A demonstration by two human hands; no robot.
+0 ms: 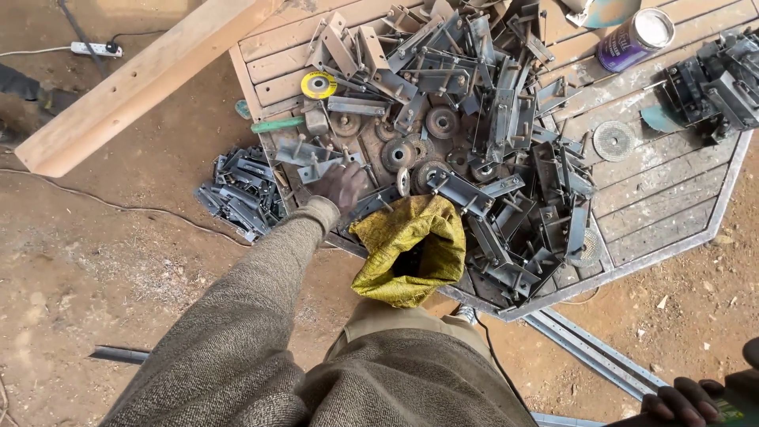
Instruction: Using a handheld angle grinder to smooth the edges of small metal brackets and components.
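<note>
My left hand reaches out in a grey-brown knit sleeve and rests on the near edge of a heap of grey metal brackets on a wooden slatted table. Its fingers curl down among the brackets, and I cannot tell if they grip one. A yellow woven sack stands open-mouthed at the table's near edge, just right of that hand. My right sleeve runs up under the sack, which hides my right hand.
Worn grinding discs and a yellow-centred disc lie among the brackets. A purple can stands far right. More brackets lie on the dirt ground. A wooden beam crosses upper left. Another person's hand shows at bottom right.
</note>
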